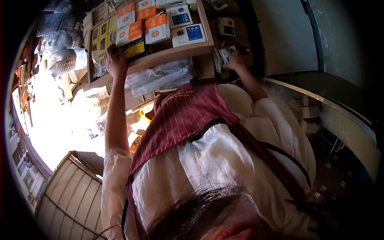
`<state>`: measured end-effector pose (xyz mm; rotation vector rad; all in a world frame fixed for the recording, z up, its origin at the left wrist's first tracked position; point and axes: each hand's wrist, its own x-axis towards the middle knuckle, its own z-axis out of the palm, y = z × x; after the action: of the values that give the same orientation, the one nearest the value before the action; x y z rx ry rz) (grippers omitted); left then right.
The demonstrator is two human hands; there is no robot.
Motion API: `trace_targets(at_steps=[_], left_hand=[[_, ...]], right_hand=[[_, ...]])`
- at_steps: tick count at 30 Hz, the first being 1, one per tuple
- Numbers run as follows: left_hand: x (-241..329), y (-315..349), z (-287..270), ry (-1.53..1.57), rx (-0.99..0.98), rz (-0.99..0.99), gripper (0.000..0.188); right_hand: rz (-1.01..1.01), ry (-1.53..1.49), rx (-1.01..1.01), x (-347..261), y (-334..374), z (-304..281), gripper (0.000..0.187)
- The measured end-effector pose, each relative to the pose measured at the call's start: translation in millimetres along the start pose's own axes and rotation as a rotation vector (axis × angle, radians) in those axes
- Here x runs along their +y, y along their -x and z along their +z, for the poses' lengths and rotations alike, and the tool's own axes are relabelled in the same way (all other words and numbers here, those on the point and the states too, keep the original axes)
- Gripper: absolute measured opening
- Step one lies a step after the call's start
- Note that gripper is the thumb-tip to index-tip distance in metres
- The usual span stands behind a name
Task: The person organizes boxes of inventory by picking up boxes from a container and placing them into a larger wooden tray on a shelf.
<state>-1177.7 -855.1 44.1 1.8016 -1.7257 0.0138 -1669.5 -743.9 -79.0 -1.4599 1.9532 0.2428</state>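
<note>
A shallow wooden drawer point(168, 62) full of small cartons extends across the top of the view. My left hand point(116, 63) reaches over its front edge, fingers curled inside beside a black-and-yellow box point(134, 48). The grip looks closed on the drawer's edge, though the fingertips are in shadow. Orange-and-white boxes point(157, 29) and white-and-blue boxes point(189, 35) stand in the drawer, with yellow boxes point(103, 29) along its left side. Right of the drawer, my right hand point(236, 60) is closed on a small white-and-blue box point(225, 55); its fingers are partly in shadow.
Another small white box point(226, 26) lies beyond my right hand. Clear plastic bags point(160, 76) lie under the drawer front. Wrapped goods point(66, 60) are stacked at the left, near glaring daylight. A ribbed panel point(72, 196) stands lower left; a pale cabinet point(286, 38) is at the right.
</note>
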Motion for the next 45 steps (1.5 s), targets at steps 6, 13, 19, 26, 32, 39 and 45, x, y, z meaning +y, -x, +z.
trace_targets(at_steps=[6, 13, 19, 26, 32, 39, 45], left_hand=[[7.3, -4.7, 5.4, 0.027, -0.016, 0.014, 0.023], [14.8, -3.2, -0.9, -0.024, -0.005, 0.012, 0.021], [14.6, -3.8, -8.1, 0.007, -0.052, -0.029, 0.022], [23.0, -4.5, -6.1, 0.048, 0.049, -0.026, 0.019], [26.5, 0.9, -12.7, 0.171, 0.094, -0.066, 0.024], [34.7, -7.3, -14.2, 0.216, 0.055, -0.084, 0.03], [26.3, -1.3, -18.3, 0.149, 0.058, -0.135, 0.023]], right_hand=[[-0.008, -0.146, 0.197, 27.9, -11.2, 13.3, 0.089], [0.003, -1.47, 0.036, -2.8, 28.3, -86.8, 0.044], [-0.941, -0.921, 0.257, -167.6, 55.0, -236.5, 0.07], [-0.365, 0.318, 0.376, -263.5, -15.9, -159.2, 0.063], [-0.555, -0.065, 0.548, -219.4, -32.2, -165.4, 0.065], [-0.513, 0.053, 0.848, -237.4, -48.9, -164.7, 0.088], [-0.918, -0.719, -0.758, -297.7, 66.8, -145.9, 0.092]])
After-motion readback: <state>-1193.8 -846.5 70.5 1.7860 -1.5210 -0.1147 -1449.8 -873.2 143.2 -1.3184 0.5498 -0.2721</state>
